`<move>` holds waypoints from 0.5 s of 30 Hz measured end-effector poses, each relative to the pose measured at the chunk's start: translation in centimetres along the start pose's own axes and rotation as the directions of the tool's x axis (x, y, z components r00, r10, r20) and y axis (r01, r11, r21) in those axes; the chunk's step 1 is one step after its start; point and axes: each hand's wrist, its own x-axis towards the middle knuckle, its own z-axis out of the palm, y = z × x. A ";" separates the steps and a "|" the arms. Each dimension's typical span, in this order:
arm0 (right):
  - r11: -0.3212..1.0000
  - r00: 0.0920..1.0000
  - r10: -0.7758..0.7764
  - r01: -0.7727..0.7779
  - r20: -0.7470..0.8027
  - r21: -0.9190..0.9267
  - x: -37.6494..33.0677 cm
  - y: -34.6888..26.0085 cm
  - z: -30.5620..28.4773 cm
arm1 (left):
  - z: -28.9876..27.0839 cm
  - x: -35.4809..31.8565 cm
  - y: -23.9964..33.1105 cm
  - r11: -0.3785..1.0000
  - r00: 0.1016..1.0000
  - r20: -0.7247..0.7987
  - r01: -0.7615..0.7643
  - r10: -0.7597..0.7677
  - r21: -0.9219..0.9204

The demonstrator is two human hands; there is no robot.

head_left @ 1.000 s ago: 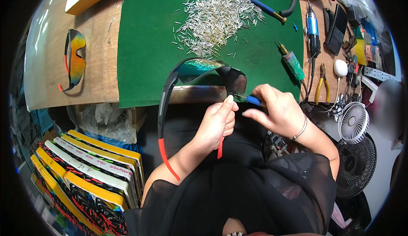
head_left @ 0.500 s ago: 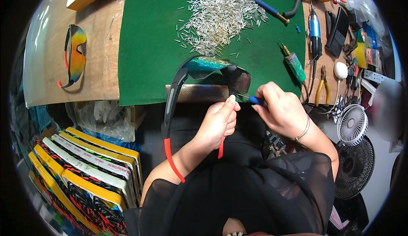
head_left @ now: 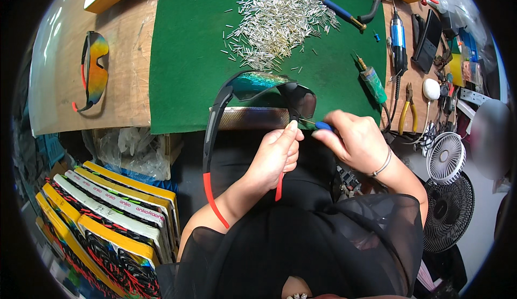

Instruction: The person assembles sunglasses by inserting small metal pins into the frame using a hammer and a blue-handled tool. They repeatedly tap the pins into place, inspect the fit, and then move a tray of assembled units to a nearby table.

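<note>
A pair of black wraparound sunglasses (head_left: 216, 117) with a shiny blue-green lens and red arm tips is held at the mat's near edge. My left hand (head_left: 278, 153) is closed around its right arm, close to the hinge, with the thumb on top. In my right hand (head_left: 356, 140) is the blue handle of a small screwdriver (head_left: 323, 125). Its thin shaft points left and meets the frame around the hinge; the very tip is too small to make out. Behind the sunglasses lies a metal bar with a textured face (head_left: 256, 117) along the mat's edge.
Many small silvery pins (head_left: 285, 22) are heaped on the green mat (head_left: 188, 46). Another pair of sunglasses (head_left: 97, 70) lies at left. On the right are a green-handled soldering iron (head_left: 372, 83), a blue electric screwdriver (head_left: 398, 38), yellow pliers (head_left: 409, 110) and fans (head_left: 446, 158). Boxes (head_left: 107, 213) stand lower left.
The sunglasses have tilted slightly, their free left arm shifting a little left. My right fingers have changed their hold on the screwdriver handle. My left hand keeps its grip.
</note>
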 end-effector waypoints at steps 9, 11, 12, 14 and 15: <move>0.999 1.000 -0.006 0.007 -0.025 0.033 0.2 -0.2 -0.3 | 0.1 0.0 0.0 1.000 1.000 -0.016 -0.005 0.005 0.007; 0.993 0.993 0.031 -0.018 0.111 -0.115 -0.2 0.3 0.0 | 0.1 -0.1 0.0 1.000 1.000 -0.011 -0.007 0.007 0.005; 0.998 0.998 -0.005 0.009 0.066 -0.069 -0.1 0.3 -0.1 | 0.1 -0.1 0.0 1.000 1.000 -0.007 -0.008 0.008 0.001; 0.998 0.997 -0.067 0.067 -0.029 0.015 0.1 0.0 -0.5 | 0.0 0.0 0.0 1.000 1.000 -0.004 -0.007 0.007 0.002; 0.997 0.997 -0.073 0.074 -0.039 0.029 0.2 -0.1 -0.7 | 0.0 0.0 0.0 1.000 1.000 -0.007 -0.006 0.006 0.006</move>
